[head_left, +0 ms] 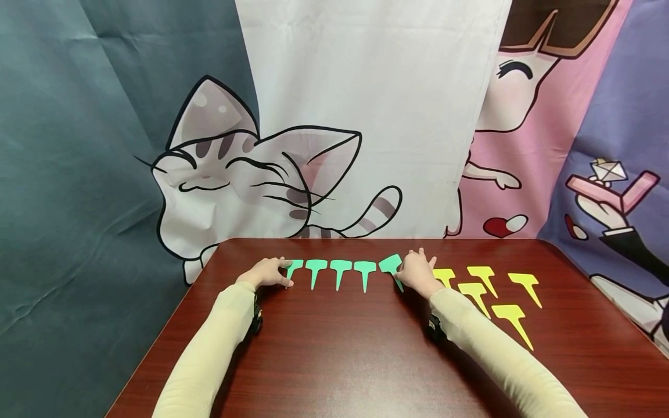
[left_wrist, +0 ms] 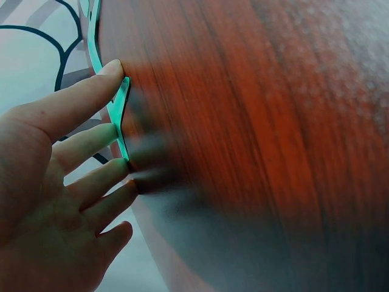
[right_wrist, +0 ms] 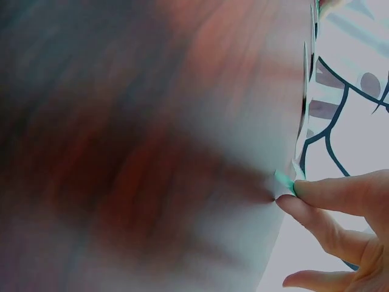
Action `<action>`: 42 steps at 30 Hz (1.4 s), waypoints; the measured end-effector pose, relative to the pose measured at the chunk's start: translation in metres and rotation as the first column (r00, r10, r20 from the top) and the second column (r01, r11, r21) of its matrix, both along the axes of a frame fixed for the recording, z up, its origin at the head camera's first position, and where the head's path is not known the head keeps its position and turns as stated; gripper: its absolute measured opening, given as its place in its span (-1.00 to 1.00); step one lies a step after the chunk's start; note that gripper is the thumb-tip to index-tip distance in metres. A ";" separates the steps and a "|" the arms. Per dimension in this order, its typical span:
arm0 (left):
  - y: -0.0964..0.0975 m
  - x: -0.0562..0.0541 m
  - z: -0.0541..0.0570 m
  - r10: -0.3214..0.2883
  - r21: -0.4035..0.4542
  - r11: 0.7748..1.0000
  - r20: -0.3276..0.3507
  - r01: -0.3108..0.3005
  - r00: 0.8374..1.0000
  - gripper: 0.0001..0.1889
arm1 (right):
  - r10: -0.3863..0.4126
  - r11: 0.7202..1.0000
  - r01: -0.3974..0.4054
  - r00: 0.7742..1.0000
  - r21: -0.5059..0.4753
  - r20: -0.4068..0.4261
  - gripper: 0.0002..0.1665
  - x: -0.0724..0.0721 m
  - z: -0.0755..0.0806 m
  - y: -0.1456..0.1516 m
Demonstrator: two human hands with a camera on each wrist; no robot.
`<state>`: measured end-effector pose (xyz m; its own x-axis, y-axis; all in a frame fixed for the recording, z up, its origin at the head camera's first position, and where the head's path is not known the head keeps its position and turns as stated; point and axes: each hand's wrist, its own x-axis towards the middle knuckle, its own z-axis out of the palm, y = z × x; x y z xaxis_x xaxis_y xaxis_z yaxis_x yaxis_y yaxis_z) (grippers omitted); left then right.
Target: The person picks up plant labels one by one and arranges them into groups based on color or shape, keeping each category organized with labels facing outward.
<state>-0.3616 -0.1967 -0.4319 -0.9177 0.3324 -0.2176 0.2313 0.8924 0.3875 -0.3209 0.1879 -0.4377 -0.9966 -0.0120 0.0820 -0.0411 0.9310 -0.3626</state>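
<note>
Several T-shaped green plant labels stand in a row along the back of the dark red table. At the row's left end, my left hand (head_left: 269, 271) touches the outermost green plant label (head_left: 295, 265), thumb and fingers spread at its edges. That label lies flat under the fingertips in the left wrist view. On the row's right end, my right hand (head_left: 417, 271) pinches a turned green plant label (head_left: 389, 264) by its stem, between thumb and forefinger. A bit of green label (right_wrist: 284, 181) shows between those fingertips in the right wrist view. Its other fingers are spread.
Several yellow plant labels (head_left: 522, 280) lie scattered to the right of my right hand, some beside the forearm. Three green labels, including a middle one (head_left: 341, 266), lie between the hands. A printed cloth (head_left: 366, 69) hangs behind the table's (head_left: 334, 348) back edge.
</note>
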 end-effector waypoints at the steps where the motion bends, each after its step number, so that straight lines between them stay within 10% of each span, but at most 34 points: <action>1: 0.000 0.000 0.000 0.001 -0.001 1.000 -0.001 -0.001 1.000 -0.25 | -0.002 1.000 0.002 1.000 0.007 -0.004 -0.73 0.000 0.000 -0.001; 42: 0.001 -0.001 -0.001 0.001 -0.006 1.000 -0.003 -0.001 1.000 -0.25 | 0.018 1.000 -0.018 1.000 0.011 -0.023 -0.70 -0.001 -0.001 -0.010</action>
<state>-0.3622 -0.1961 -0.4329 -0.9187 0.3302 -0.2166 0.2316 0.8948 0.3816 -0.3222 0.1779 -0.4391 -0.9940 -0.0308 0.1053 -0.0662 0.9338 -0.3515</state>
